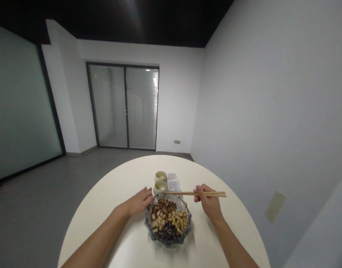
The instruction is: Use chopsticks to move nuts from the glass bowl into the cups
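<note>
A clear glass bowl [184, 230] with a jagged rim stands before me, filled with dried snacks in separate heaps. Dark striped seeds [163, 206] lie at the back, pale brown nuts [158, 219] at the left, yellowish curved nuts [179, 219] at the right and black seeds [168, 231] in front. My right hand [206, 201] grips a pair of wooden chopsticks [184, 193], whose tips reach left over the bowl's back rim. Whether the tips pinch anything is too small to tell. My left hand [139, 201] rests with fingers stretched out beside the bowl's left rim.
Just behind the bowl stand two yellowish-green cups [160, 186] in a column, with two small white square containers [173, 185] to their right. All are on a round cream table [126, 175]. A white wall [260, 111] runs close along the right side.
</note>
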The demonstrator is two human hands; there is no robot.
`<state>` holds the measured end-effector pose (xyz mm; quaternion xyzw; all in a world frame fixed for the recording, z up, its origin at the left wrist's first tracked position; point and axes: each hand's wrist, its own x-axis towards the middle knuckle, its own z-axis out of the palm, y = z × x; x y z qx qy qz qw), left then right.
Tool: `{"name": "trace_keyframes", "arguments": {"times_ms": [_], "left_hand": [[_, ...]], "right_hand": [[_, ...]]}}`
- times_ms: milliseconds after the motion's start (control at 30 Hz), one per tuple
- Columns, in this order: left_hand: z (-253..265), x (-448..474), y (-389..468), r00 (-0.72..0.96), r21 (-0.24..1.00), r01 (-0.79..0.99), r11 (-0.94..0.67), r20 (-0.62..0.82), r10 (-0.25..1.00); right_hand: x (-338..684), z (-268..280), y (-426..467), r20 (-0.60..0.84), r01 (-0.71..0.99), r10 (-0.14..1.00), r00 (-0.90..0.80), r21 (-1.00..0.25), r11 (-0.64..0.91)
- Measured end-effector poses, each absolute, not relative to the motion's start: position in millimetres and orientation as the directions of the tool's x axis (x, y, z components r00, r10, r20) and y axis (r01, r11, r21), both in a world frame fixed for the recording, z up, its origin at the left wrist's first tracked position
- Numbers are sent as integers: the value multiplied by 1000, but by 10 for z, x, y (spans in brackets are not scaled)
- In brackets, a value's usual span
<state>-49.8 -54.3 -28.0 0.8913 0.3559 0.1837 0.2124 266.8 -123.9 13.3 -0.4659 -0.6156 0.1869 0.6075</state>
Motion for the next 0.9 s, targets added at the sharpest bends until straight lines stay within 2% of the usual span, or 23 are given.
{"name": "trace_keyframes", "arguments": {"times_ms": [333,567,900], "left_hand": [[-329,-513,-530,662,537,549,-641,189,725],[-357,-519,-502,662,526,575,-627,150,734],[-320,-515,-538,662,533,555,-639,183,727]], "right_hand": [[2694,111,-1197,604,269,713,355,-797,541],[2704,86,-1176,587,236,727,355,-809,538],[2687,117,-1187,591,239,730,344,-807,540]]}}
